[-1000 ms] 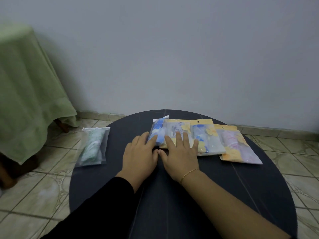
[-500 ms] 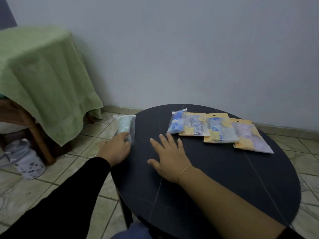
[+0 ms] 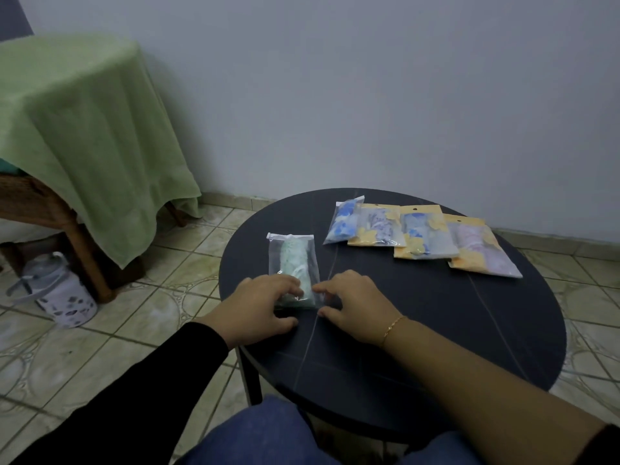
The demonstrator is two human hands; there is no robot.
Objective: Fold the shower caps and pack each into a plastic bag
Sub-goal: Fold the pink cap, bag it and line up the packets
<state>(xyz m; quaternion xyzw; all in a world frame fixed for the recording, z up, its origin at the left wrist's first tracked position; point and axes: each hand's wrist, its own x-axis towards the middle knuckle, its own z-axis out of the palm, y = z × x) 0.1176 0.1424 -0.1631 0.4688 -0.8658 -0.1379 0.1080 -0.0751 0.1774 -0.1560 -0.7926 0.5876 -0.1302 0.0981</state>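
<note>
A clear plastic bag with a folded green shower cap (image 3: pixel 293 260) lies on the round dark table (image 3: pixel 436 330), left of centre. My left hand (image 3: pixel 260 310) grips its near left corner, fingers curled over the bag's end. My right hand (image 3: pixel 355 305) pinches the near right corner with curled fingertips. Several packed bags lie in an overlapping row at the table's far side: a blue one (image 3: pixel 344 221), two with yellow backing (image 3: pixel 379 226) (image 3: pixel 424 233) and a pinkish one (image 3: pixel 479 246).
A stand draped in green cloth (image 3: pixel 84 135) is at the left on the tiled floor, with a white patterned jug (image 3: pixel 57 293) beside its leg. A grey wall runs behind the table. My blue-clad knees (image 3: pixel 268 434) sit under the near table edge.
My left hand brought the green bag from the table's left edge onto the table in front of me. My right hand shifted from lying flat on the tabletop to the bag's near right corner.
</note>
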